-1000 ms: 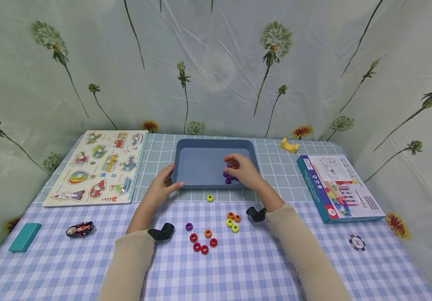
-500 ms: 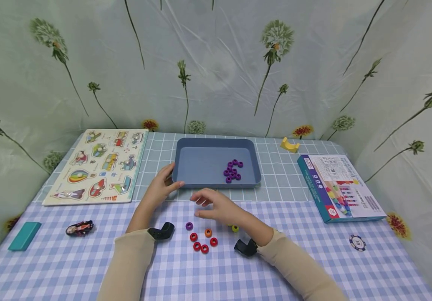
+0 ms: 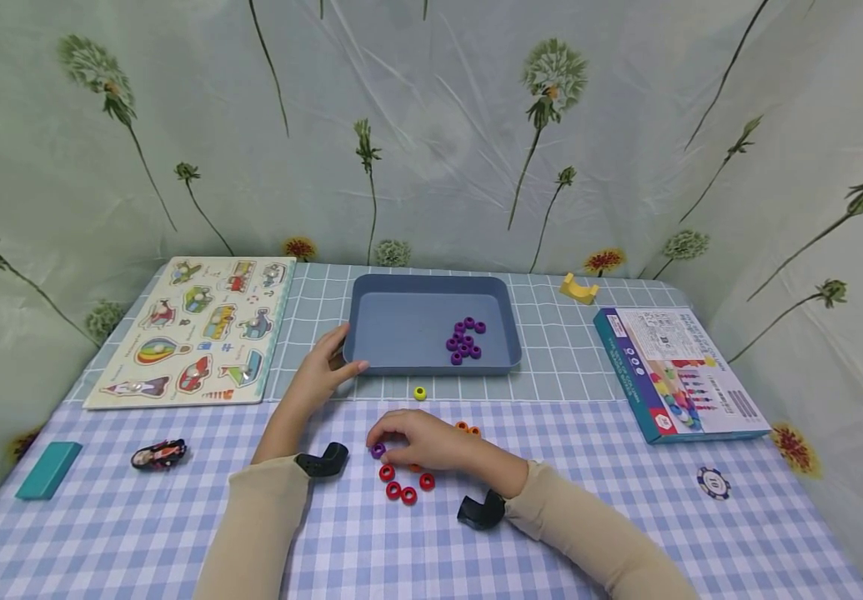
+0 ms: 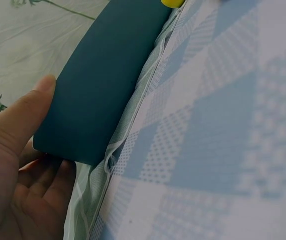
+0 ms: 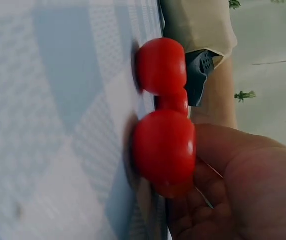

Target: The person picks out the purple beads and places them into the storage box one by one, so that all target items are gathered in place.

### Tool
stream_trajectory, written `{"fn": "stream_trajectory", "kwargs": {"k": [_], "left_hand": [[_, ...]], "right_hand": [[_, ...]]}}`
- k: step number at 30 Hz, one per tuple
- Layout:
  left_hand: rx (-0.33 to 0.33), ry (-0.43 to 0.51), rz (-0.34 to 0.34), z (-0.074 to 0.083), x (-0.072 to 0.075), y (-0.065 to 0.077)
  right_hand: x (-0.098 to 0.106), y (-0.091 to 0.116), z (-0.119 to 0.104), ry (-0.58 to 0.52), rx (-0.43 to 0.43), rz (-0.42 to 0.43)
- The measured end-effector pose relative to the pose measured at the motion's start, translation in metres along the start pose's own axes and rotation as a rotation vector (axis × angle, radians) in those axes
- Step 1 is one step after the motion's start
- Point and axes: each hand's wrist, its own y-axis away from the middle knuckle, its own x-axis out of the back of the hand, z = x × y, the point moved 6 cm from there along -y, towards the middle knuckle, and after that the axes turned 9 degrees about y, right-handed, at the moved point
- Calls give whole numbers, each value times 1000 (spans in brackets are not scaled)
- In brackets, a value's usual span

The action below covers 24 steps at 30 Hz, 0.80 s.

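Observation:
In the head view my left hand (image 3: 320, 372) holds the near left corner of a shallow blue-grey tray (image 3: 393, 329), its thumb along the front wall. The left wrist view shows the tray wall (image 4: 95, 80) between thumb and fingers. Several purple beads (image 3: 475, 352) lie inside at the right. My right hand (image 3: 427, 439) is low over the checked cloth, thumb and index finger pinching a purple bead (image 3: 378, 451). Several red beads (image 3: 408, 496) sit just nearer; in the right wrist view, red beads (image 5: 163, 147) hide the fingertips. An orange bead (image 3: 415, 468) is partly covered.
A yellow bead (image 3: 419, 393) lies before the tray, and orange beads (image 3: 474, 432) show behind the right hand. A picture puzzle board (image 3: 198, 333), teal block (image 3: 50, 471) and small doll (image 3: 159, 455) are left. A flat box (image 3: 682, 375), yellow arch (image 3: 578, 290) and poker chip (image 3: 714, 483) are right.
My right hand has moved from over the tray's purple beads down and left to the purple bead on the cloth. My left hand has stayed on the tray corner.

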Motion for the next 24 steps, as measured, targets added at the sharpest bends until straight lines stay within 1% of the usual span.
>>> {"fn": "stream_trajectory", "kwargs": {"k": [4,6,8,11,14,17,20,22,24], "left_hand": [[-3,-5,7,0,0,0],[-3,-3,8,1,0,0],[0,-3,8,1,0,0],[13,-7,12,0,0,0],[30,-5,13,-1,-1,0],[35,2,3,-1,-1,0],[32,2,1,-1,-1,0],[33,-4,-1,0,-1,0],[34,-7,-1,0,-1,0]], "right_hand": [[3,0,-1,-1,-16,24],[8,0,-1,-22,-29,44],[15,0,0,-68,-47,75],[33,1,1,-123,-55,146],[59,5,1,-165,-67,245],[87,9,7,-192,-85,348],[107,14,29,-231,-156,438],[114,15,54,-249,-221,481],[118,18,79,-233,-301,503]]}}
